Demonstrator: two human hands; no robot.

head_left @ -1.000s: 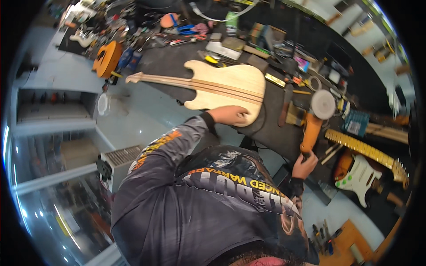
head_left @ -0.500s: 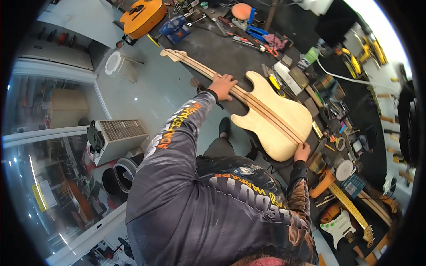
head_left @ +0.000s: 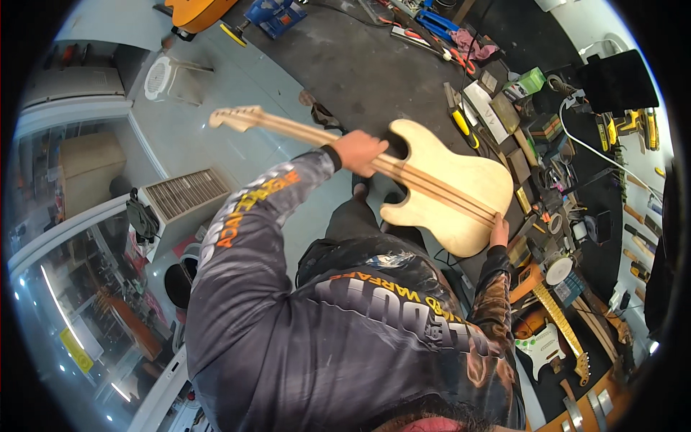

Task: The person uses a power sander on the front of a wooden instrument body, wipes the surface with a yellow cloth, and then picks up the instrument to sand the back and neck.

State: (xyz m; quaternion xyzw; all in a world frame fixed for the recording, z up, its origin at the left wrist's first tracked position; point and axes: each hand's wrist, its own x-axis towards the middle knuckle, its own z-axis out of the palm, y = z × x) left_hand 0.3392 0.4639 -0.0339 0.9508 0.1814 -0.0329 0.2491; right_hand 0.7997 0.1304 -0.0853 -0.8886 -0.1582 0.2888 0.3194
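Pale unfinished wooden guitar (head_left: 432, 183), left hand (head_left: 360, 153) fingers clenched around its neck, right hand (head_left: 498, 232) gripping body's end.

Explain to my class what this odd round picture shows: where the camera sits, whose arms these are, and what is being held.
The camera is worn on a person's head and looks down, so you see their own shoulders and arms from above; the fisheye lens bends the edges. There is no machine, only two bare hands. The left hand grips an unfinished wooden guitar where the neck meets the body. The right hand steadies the body's lower edge. The guitar is lifted above the floor. To the right, a dark workbench is crowded with tools and boxes, and a white electric guitar lies lower down.
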